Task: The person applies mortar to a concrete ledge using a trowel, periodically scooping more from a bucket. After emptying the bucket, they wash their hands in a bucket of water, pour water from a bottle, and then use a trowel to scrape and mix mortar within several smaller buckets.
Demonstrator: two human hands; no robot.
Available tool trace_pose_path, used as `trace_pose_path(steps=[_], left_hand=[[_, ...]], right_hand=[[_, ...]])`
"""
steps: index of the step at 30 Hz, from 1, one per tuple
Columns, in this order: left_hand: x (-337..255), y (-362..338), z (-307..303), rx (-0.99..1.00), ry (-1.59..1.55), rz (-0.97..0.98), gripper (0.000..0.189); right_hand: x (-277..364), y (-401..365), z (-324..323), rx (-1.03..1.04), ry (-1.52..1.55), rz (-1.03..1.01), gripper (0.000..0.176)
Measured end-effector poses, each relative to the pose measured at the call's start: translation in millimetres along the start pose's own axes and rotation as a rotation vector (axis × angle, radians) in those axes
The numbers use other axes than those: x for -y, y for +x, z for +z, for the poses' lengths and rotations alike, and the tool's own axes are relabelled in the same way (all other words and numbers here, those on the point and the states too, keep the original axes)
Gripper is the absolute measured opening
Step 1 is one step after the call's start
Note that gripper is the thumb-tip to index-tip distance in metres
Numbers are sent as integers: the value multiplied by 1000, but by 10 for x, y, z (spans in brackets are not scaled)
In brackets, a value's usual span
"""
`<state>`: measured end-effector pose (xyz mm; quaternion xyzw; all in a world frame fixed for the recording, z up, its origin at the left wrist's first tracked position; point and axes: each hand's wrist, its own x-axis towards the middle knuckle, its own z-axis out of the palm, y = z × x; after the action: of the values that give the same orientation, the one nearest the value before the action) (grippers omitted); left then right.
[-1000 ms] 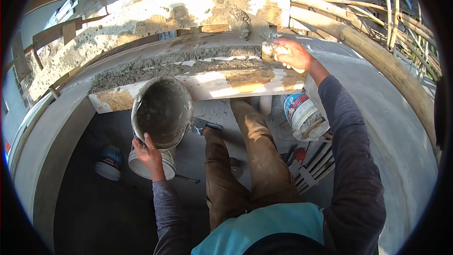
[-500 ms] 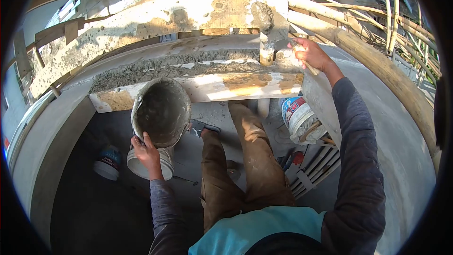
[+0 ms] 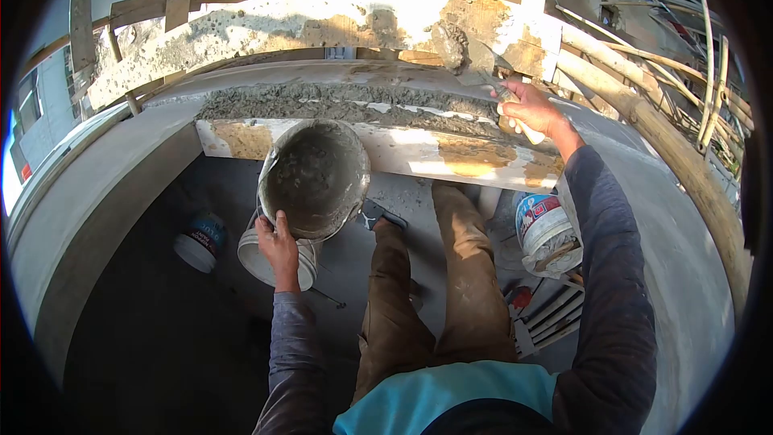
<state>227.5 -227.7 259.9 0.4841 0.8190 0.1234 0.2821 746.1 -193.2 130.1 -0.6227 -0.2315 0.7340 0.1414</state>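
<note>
My left hand [image 3: 279, 248] grips the near rim of a mortar-smeared bucket [image 3: 316, 185]. The bucket tilts against the front board [image 3: 394, 149], above a white pail [image 3: 256, 256], and holds some grey mix. In my right hand [image 3: 533, 109] is the pale handle of a trowel [image 3: 481, 63]. A lump of wet mortar [image 3: 449, 47] sits on the blade, over the ledge near the back board [image 3: 346, 24]. Along the ledge, behind the front board, runs a rough strip of mortar [image 3: 322, 105].
Bamboo poles [image 3: 660, 125] cross at the right. On the floor stand a labelled paint bucket [image 3: 200, 240] at left and another bucket [image 3: 546, 225] at right, beside a slatted wooden piece [image 3: 551, 318]. Curved concrete walls [image 3: 105, 193] flank both sides.
My right hand and the loaded trowel have moved left relative to the boards, away from the upright post. The view has shifted, while my left hand keeps hold of the bucket.
</note>
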Motion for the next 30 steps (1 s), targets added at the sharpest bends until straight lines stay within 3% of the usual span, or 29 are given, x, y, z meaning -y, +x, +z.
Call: trace_pose_path(steps=[5, 7, 9, 11, 13, 15, 16, 18, 21, 23, 25, 26, 30], left_hand=[[2, 111, -23, 13, 39, -64, 21], [-83, 117, 7, 28, -56, -68, 19], [-144, 121, 15, 17, -43, -97, 19], [-119, 133, 4, -3, -26, -124, 20], [-99, 136, 21, -24, -31, -92, 20], [-104, 131, 44, -26, -48, -84, 21], [-100, 137, 13, -23, -51, -73, 21], [-95, 140, -25, -27, -35, -75, 21], [-109, 134, 40, -22, -42, -66, 22], [-93, 105, 23, -44, -40, -78, 22], [-100, 73, 23, -42, -43, -88, 23], [-118, 64, 37, -34, -42, -96, 24], [-69, 41, 42, -31, 1, -128, 23]], right_hand=[[78, 381, 260, -34, -257, -127, 48], [9, 563, 430, -398, -616, -464, 48], [85, 653, 727, -432, -689, -363, 44], [-224, 969, 1040, -693, -934, -583, 39], [-348, 1221, 1265, -607, -944, -588, 39], [-209, 1422, 1431, -21, -1325, -229, 38], [-196, 1391, 1432, -20, -1326, -228, 38], [157, 1049, 1394, -64, -1048, -320, 40], [273, 821, 1169, -99, -963, -347, 46], [385, 827, 1154, -66, -1017, -234, 51], [454, 968, 1229, -18, -1048, 174, 52], [140, 1223, 1162, 75, -1053, 91, 51], [61, 1776, 1406, 238, -1094, -49, 47]])
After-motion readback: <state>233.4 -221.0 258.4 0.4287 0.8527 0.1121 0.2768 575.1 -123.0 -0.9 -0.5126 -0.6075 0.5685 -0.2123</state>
